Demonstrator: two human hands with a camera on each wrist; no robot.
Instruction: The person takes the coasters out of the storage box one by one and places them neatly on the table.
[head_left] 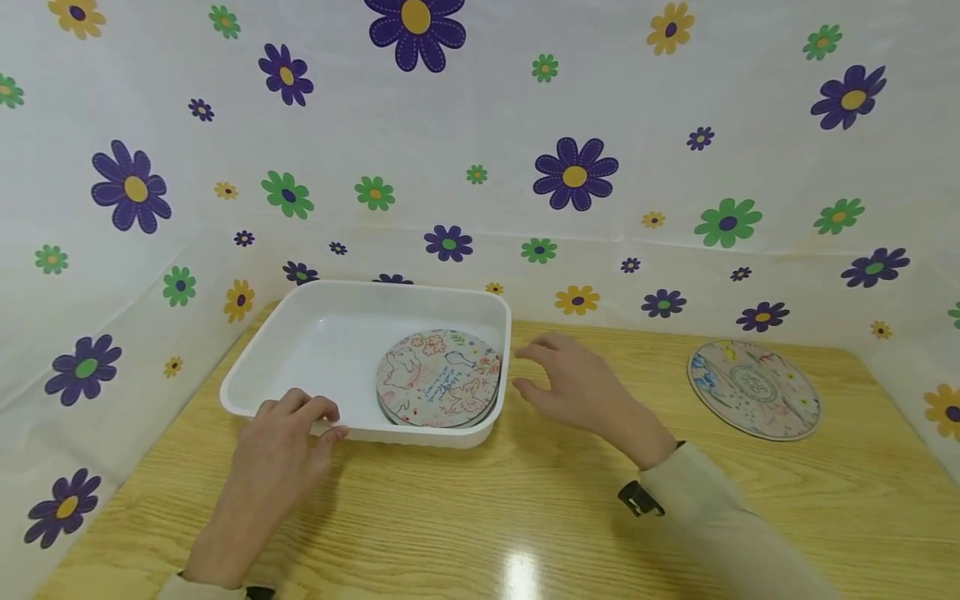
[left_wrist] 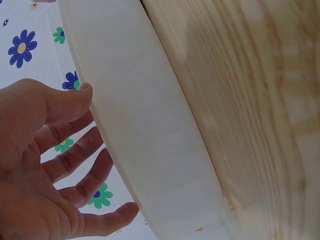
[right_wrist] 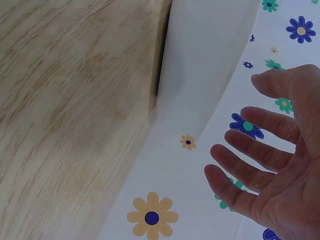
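A white plastic tray [head_left: 322, 342] sits on the wooden table, its long side toward me. My left hand [head_left: 281, 458] holds the tray's front rim near the left corner, thumb at the edge and fingertips over the rim. The left wrist view shows that thumb [left_wrist: 75, 102] against the tray's outer wall [left_wrist: 135, 100]. Beside the tray's right end, my right hand [head_left: 573, 383] is apart from the wall, fingers relaxed and nothing in it. Round mats with coloured drawings [head_left: 438, 379] lie stacked inside the tray at its right end.
Another round patterned mat [head_left: 753, 387] lies flat on the table [head_left: 450, 508] at the right. A white flowered cloth [head_left: 480, 125] hangs behind the table and along both sides, close to the tray's back edge.
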